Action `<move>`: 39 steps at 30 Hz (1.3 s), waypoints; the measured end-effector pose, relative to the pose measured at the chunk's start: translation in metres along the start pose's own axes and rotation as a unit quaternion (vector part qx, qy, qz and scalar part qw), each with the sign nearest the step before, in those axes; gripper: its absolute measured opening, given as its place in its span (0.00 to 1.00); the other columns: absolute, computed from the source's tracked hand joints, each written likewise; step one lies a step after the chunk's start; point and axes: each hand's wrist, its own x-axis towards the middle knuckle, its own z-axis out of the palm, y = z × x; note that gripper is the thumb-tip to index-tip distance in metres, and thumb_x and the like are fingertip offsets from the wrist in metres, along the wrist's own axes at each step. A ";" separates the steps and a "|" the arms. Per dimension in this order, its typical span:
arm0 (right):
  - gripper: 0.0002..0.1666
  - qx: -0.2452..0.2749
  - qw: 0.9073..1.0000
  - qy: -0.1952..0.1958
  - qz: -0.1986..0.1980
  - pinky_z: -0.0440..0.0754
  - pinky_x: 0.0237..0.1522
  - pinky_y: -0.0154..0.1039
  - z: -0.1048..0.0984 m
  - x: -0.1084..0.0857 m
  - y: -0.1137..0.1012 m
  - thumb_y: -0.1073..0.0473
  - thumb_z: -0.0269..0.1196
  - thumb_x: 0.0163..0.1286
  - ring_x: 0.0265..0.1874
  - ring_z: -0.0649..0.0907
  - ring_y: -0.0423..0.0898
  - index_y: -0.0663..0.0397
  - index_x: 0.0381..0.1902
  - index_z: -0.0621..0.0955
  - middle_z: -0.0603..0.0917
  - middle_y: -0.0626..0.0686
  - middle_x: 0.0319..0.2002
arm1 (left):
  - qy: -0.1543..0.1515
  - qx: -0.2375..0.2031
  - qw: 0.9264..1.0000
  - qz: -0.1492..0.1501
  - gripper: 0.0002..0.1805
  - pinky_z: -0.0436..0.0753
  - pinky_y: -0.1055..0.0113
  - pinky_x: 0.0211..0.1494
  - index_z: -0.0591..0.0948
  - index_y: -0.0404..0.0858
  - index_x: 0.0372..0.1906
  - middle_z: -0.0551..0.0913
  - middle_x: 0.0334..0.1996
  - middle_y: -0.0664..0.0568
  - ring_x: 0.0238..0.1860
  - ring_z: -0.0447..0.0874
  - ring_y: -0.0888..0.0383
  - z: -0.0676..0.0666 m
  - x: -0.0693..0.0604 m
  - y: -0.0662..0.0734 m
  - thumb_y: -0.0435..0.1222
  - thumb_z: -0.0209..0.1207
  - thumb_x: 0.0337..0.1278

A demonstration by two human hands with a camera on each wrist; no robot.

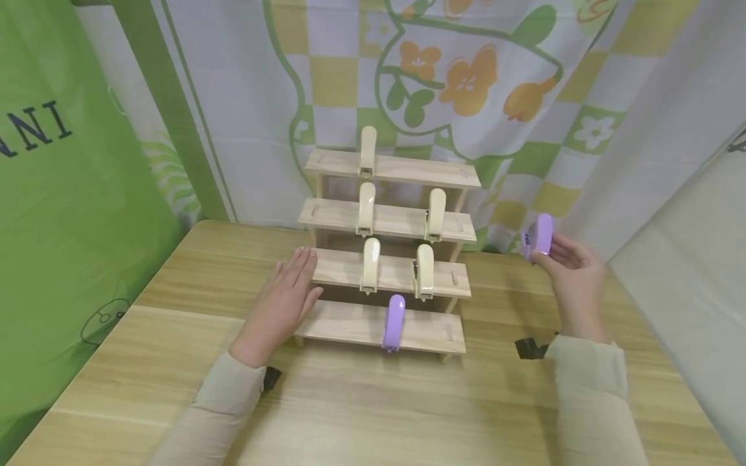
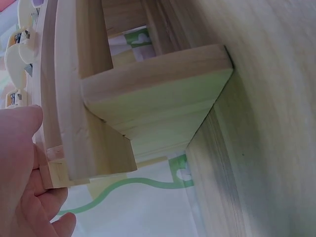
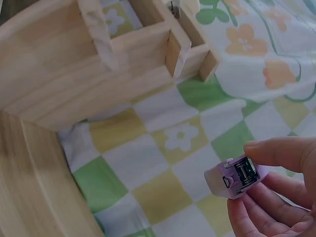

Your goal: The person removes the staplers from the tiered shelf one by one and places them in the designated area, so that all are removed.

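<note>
My right hand [image 1: 579, 278] pinches a small purple stapler [image 1: 541, 237] between thumb and fingers, out to the right of a tiered wooden shelf [image 1: 344, 321]. In the right wrist view, the end of this stapler [image 3: 242, 177] shows a dark metal mechanism. My left hand [image 1: 280, 304] rests against the left end of the second-lowest tier, fingers mostly straight, thumb near its front edge. Another purple stapler [image 1: 394, 322] stands on the lowest tier. Cream staplers stand on the tiers above: one [image 1: 368, 152] on top and pairs on the two middle tiers.
The shelf stands on a wood-grain table [image 1: 361, 414] against a patterned curtain [image 1: 332, 77]. Black pieces [image 1: 530, 348] lie on the table near the right sleeve and by the left wrist. Green cloth [image 1: 64, 194] hangs at left, pale cloth [image 1: 688, 259] at right.
</note>
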 end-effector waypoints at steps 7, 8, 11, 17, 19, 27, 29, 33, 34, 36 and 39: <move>0.35 0.026 1.000 0.000 -0.010 0.83 0.47 0.22 -0.016 0.008 0.021 0.73 0.73 0.59 0.47 0.83 0.36 0.61 0.65 0.77 0.86 0.42 0.44 | 0.004 0.001 1.000 0.005 0.36 0.55 0.41 0.80 0.56 0.28 0.78 0.55 0.78 0.36 0.79 0.51 0.42 0.001 0.000 0.000 0.45 0.49 0.78; 0.35 0.025 1.000 0.000 -0.010 0.83 0.47 0.21 -0.019 0.009 0.024 0.73 0.73 0.59 0.46 0.84 0.36 0.61 0.65 0.77 0.86 0.42 0.44 | 0.006 0.001 1.000 0.006 0.36 0.55 0.41 0.80 0.56 0.28 0.78 0.55 0.78 0.36 0.79 0.51 0.42 0.001 0.000 0.000 0.45 0.49 0.78; 0.34 0.014 1.000 0.002 -0.002 0.82 0.46 0.20 -0.024 0.013 0.031 0.72 0.73 0.60 0.44 0.84 0.34 0.59 0.64 0.77 0.86 0.39 0.42 | 0.015 0.002 1.000 0.010 0.35 0.56 0.41 0.79 0.57 0.28 0.77 0.56 0.78 0.36 0.79 0.52 0.42 0.001 0.000 0.000 0.44 0.50 0.77; 0.35 -0.015 1.000 -0.010 0.001 0.81 0.44 0.18 -0.034 0.024 0.046 0.72 0.72 0.61 0.41 0.85 0.31 0.60 0.65 0.76 0.86 0.36 0.39 | 0.033 0.003 0.999 0.015 0.34 0.59 0.40 0.78 0.59 0.27 0.76 0.58 0.77 0.35 0.78 0.54 0.41 0.002 -0.001 -0.001 0.43 0.52 0.77; 0.35 -0.035 0.999 -0.014 0.000 0.81 0.43 0.17 -0.038 0.028 0.051 0.71 0.72 0.61 0.41 0.84 0.30 0.61 0.66 0.75 0.86 0.34 0.38 | 0.035 0.005 0.999 0.016 0.34 0.59 0.40 0.78 0.59 0.27 0.76 0.58 0.77 0.35 0.78 0.54 0.41 0.003 -0.001 -0.001 0.42 0.51 0.77; 0.34 -0.170 0.985 -0.034 -0.020 0.80 0.43 0.16 -0.050 0.046 0.069 0.67 0.71 0.64 0.40 0.80 0.25 0.63 0.67 0.74 0.82 0.26 0.37 | 0.020 0.004 1.000 0.008 0.34 0.57 0.41 0.79 0.58 0.28 0.77 0.57 0.77 0.36 0.79 0.53 0.42 0.002 -0.001 -0.001 0.43 0.49 0.78; 0.34 -0.189 0.981 -0.042 -0.025 0.79 0.44 0.16 -0.053 0.049 0.073 0.66 0.71 0.65 0.40 0.80 0.25 0.64 0.67 0.74 0.82 0.26 0.37 | 0.017 0.004 1.000 0.007 0.33 0.57 0.41 0.79 0.58 0.28 0.77 0.56 0.78 0.36 0.79 0.52 0.42 0.002 -0.001 -0.001 0.42 0.48 0.78; 0.34 -0.203 0.977 -0.060 -0.026 0.80 0.45 0.17 -0.058 0.054 0.080 0.66 0.69 0.67 0.41 0.80 0.24 0.67 0.68 0.72 0.81 0.25 0.38 | 0.016 0.008 1.000 0.007 0.33 0.57 0.41 0.79 0.58 0.28 0.77 0.57 0.78 0.36 0.79 0.52 0.42 0.002 0.000 -0.001 0.42 0.49 0.78; 0.34 -0.202 0.977 -0.064 -0.024 0.80 0.45 0.17 -0.058 0.055 0.082 0.66 0.69 0.67 0.41 0.80 0.25 0.67 0.69 0.71 0.81 0.26 0.38 | 0.015 0.009 1.000 0.007 0.33 0.57 0.41 0.79 0.58 0.28 0.77 0.56 0.78 0.36 0.79 0.52 0.42 0.002 0.000 -0.001 0.42 0.49 0.78; 0.35 -0.202 0.977 -0.071 -0.022 0.81 0.45 0.18 -0.060 0.057 0.085 0.67 0.69 0.67 0.41 0.80 0.25 0.68 0.69 0.71 0.81 0.26 0.38 | 0.016 0.010 1.000 0.009 0.33 0.57 0.42 0.79 0.58 0.28 0.77 0.56 0.78 0.36 0.79 0.53 0.42 0.002 0.000 -0.002 0.42 0.49 0.78; 0.35 -0.208 0.975 -0.080 -0.026 0.82 0.46 0.20 -0.061 0.061 0.090 0.68 0.68 0.67 0.41 0.80 0.25 0.69 0.69 0.70 0.83 0.29 0.40 | 0.019 0.012 1.000 0.012 0.33 0.58 0.42 0.79 0.58 0.29 0.77 0.56 0.78 0.37 0.79 0.53 0.42 0.003 -0.001 -0.002 0.41 0.49 0.78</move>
